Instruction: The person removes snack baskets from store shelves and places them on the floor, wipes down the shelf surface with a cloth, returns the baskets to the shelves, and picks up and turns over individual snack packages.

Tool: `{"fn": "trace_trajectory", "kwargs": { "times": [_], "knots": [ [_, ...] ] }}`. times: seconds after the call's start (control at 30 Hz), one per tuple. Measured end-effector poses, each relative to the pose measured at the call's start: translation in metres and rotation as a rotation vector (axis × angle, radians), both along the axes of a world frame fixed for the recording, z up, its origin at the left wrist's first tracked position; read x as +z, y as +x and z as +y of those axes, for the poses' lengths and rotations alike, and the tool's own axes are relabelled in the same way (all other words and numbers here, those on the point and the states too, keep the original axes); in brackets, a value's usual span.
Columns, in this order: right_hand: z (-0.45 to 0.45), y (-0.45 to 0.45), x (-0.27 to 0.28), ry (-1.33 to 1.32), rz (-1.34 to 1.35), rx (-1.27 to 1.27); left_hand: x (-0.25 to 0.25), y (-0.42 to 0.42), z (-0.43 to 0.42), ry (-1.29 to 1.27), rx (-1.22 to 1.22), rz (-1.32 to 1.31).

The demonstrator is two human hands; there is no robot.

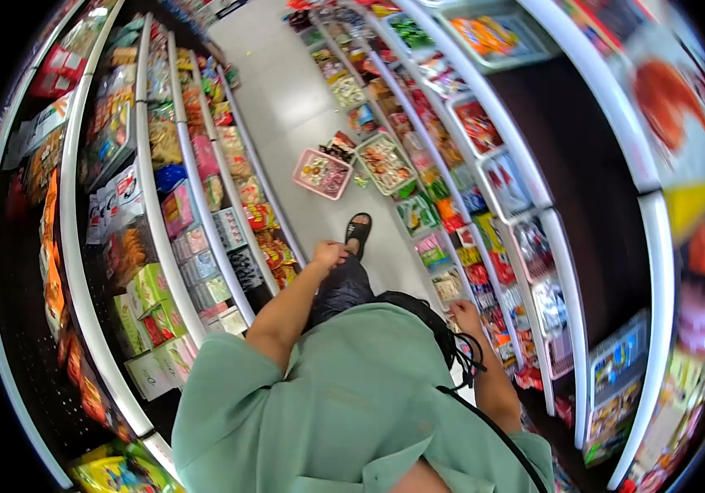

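Observation:
My left hand hangs in front of my body, above my sandalled foot, with its fingers curled together; whether anything is in them is too small to tell. On the other side, my right hand is beside the lower shelves on the right, its fingers bent and partly hidden. On the floor ahead stand a pink basket of small wrapped items and, to its right, a pale green-rimmed basket of packets. Dark packets lie between and behind them.
Shelves full of snack bags and boxes line the left side of the tiled aisle. Along the right run more shelves with trays and baskets of packets. A black bag strap crosses my green shirt.

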State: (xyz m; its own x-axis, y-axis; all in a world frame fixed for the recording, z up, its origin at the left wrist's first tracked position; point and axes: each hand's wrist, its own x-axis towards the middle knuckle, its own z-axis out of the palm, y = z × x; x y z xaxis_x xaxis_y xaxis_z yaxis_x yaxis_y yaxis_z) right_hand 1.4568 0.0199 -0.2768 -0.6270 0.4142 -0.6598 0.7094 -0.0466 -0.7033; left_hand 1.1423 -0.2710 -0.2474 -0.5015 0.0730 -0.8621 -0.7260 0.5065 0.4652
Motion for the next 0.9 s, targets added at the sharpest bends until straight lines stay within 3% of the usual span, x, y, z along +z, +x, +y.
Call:
{"fn": "trace_trajectory", "kwargs": {
  "times": [0.03,0.1,0.17,0.23,0.3,0.37,0.43,0.5,0.53,0.57,0.63,0.7,0.73,0.8,0.9],
  "knots": [
    [-0.004,-0.008,-0.002,-0.069,-0.026,-0.082,-0.002,-0.008,-0.001,0.006,0.005,-0.031],
    [-0.011,-0.015,-0.014,-0.050,-0.191,-0.013,-0.035,-0.031,-0.007,0.015,-0.009,-0.059],
    [-0.035,-0.041,0.024,-0.115,-0.346,0.056,-0.053,-0.052,-0.001,-0.101,-0.166,-0.084],
    [-0.055,-0.013,-0.013,0.062,-0.113,0.372,-0.069,-0.076,0.012,-0.064,-0.163,-0.081],
    [-0.082,-0.013,-0.021,0.078,-0.194,0.180,-0.092,-0.108,0.031,-0.044,-0.270,-0.040],
    [-0.107,-0.024,-0.014,0.235,-0.257,0.374,-0.154,-0.127,0.050,0.006,-0.285,-0.048],
    [-0.129,0.000,-0.034,0.243,-0.305,0.260,-0.195,-0.148,0.077,0.016,-0.238,-0.029],
    [-0.149,0.016,-0.033,0.372,-0.172,0.223,-0.282,-0.165,0.094,0.054,-0.342,-0.025],
    [-0.155,0.023,-0.033,0.308,-0.244,0.335,-0.347,-0.165,0.097,0.082,-0.328,0.012],
    [-0.160,0.028,-0.033,0.237,-0.314,0.444,-0.375,-0.171,0.106,0.088,-0.327,-0.005],
    [-0.174,0.033,-0.025,0.178,-0.520,0.190,-0.425,-0.185,0.129,-0.109,-0.245,0.145],
    [-0.180,0.004,-0.002,0.050,-0.708,-0.039,-0.425,-0.207,0.152,-0.233,-0.355,0.289],
    [-0.185,0.014,-0.003,0.088,-0.762,0.046,-0.420,-0.217,0.162,-0.224,-0.365,0.270],
    [-0.189,0.014,-0.003,-0.033,-0.844,-0.039,-0.419,-0.234,0.180,-0.227,-0.176,0.052],
    [-0.192,0.012,-0.008,0.016,-0.857,-0.060,-0.463,-0.229,0.176,-0.138,-0.083,0.073]
  ]
}}
